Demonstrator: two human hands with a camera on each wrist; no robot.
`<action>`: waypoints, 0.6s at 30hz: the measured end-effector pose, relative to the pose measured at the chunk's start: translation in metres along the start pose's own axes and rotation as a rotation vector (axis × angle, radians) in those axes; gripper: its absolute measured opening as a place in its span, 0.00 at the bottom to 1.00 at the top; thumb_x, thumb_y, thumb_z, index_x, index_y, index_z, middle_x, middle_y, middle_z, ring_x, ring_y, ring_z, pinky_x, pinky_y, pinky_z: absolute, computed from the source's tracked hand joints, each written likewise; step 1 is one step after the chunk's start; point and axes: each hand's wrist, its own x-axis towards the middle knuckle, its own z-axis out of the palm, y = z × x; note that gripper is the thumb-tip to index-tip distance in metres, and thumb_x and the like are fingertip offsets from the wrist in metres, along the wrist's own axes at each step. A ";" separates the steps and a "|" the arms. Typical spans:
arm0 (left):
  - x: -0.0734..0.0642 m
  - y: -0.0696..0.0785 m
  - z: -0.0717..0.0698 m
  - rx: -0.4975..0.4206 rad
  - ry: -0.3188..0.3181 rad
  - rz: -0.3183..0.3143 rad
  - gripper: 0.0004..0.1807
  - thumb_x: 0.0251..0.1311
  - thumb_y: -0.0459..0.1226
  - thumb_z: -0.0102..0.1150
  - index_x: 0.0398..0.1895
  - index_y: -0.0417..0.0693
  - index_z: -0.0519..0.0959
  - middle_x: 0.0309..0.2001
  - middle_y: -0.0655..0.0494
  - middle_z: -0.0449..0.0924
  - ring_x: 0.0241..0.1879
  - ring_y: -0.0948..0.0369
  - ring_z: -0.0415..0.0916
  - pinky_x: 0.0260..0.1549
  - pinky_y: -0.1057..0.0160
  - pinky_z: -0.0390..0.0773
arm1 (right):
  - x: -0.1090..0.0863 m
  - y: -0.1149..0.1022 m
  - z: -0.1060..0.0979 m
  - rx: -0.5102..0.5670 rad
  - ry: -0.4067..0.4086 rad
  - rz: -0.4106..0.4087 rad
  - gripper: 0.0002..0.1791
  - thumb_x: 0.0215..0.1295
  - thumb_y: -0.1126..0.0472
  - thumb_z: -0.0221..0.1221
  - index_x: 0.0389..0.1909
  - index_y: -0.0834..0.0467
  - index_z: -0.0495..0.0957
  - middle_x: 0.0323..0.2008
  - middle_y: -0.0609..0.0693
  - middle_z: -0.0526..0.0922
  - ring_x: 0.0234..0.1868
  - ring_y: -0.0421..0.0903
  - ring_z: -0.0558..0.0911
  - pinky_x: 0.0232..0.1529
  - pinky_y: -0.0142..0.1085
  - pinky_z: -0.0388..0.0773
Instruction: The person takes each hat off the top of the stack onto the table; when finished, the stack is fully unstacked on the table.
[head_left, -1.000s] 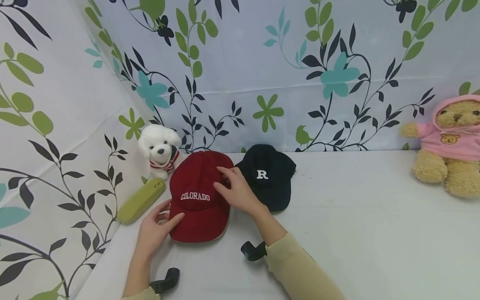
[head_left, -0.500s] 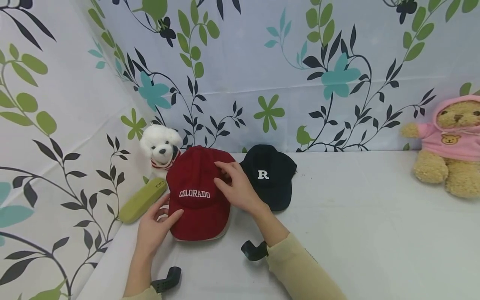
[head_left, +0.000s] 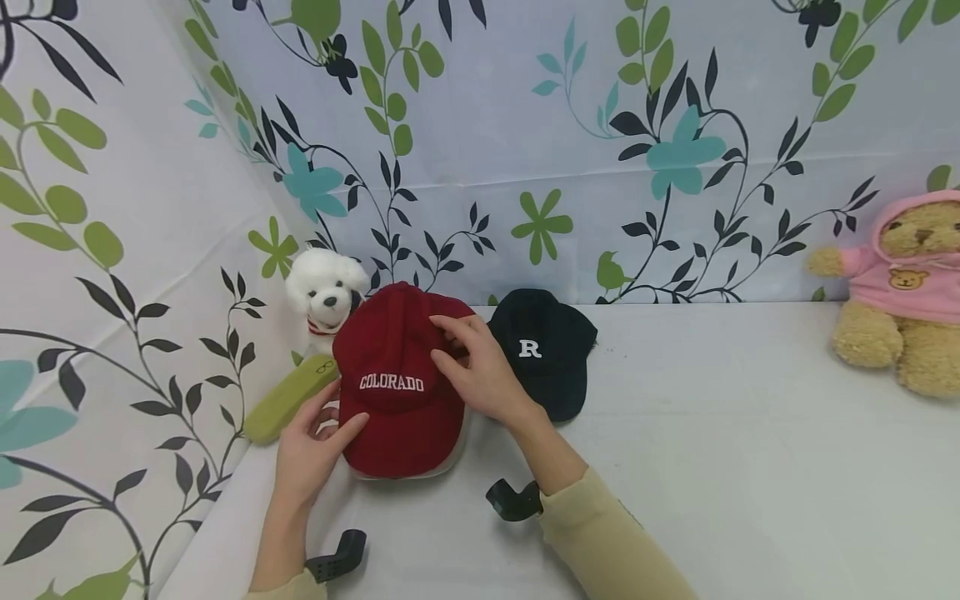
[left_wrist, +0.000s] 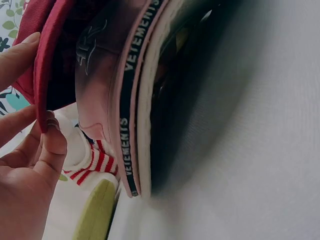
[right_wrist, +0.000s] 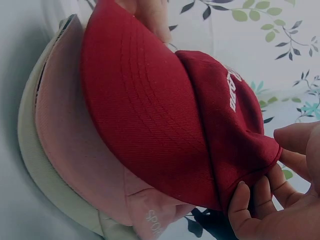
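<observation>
A red cap (head_left: 397, 375) lettered COLORADO is held in both hands above two stacked caps. My left hand (head_left: 307, 450) pinches its brim edge, thumb on top and fingers underneath, clear in the left wrist view. On the opposite side my right hand (head_left: 491, 379) grips the lower edge of the crown, as the right wrist view shows. Beneath lies a pink cap (left_wrist: 95, 100), its brim edged with a black VETEMENTS band. Under that is a cream cap (right_wrist: 35, 145) on the white table. The head view hides most of both lower caps.
A black cap (head_left: 551, 375) with a white R lies right of the stack. Behind stands a white plush dog (head_left: 322, 283), and a green glasses case (head_left: 288, 404) rests at left. A plush bear (head_left: 903, 283) in pink sits far right on the table (head_left: 720, 467).
The red cap has risen a little in both hands, its crown moving up towards the plush dog. More of a pale brim shows below it. The head view has shifted slightly.
</observation>
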 end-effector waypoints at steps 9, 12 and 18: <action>-0.001 0.009 0.004 -0.016 0.013 0.069 0.38 0.60 0.36 0.72 0.74 0.50 0.69 0.62 0.56 0.71 0.48 0.60 0.69 0.39 0.75 0.75 | -0.001 -0.007 -0.008 0.019 0.019 -0.010 0.24 0.69 0.68 0.59 0.66 0.59 0.74 0.52 0.54 0.73 0.50 0.48 0.75 0.47 0.36 0.80; 0.000 0.013 0.006 -0.019 0.014 0.086 0.38 0.59 0.36 0.73 0.73 0.50 0.69 0.62 0.56 0.71 0.48 0.59 0.69 0.39 0.75 0.75 | -0.002 -0.008 -0.012 0.023 0.027 -0.015 0.25 0.69 0.68 0.59 0.66 0.60 0.74 0.51 0.54 0.73 0.50 0.49 0.75 0.47 0.36 0.81; 0.004 0.019 0.013 -0.034 -0.003 0.132 0.37 0.58 0.34 0.73 0.72 0.48 0.71 0.61 0.54 0.72 0.47 0.60 0.70 0.40 0.75 0.75 | -0.001 -0.007 -0.022 0.020 0.040 -0.031 0.24 0.69 0.68 0.59 0.66 0.61 0.74 0.52 0.55 0.73 0.50 0.49 0.76 0.47 0.37 0.81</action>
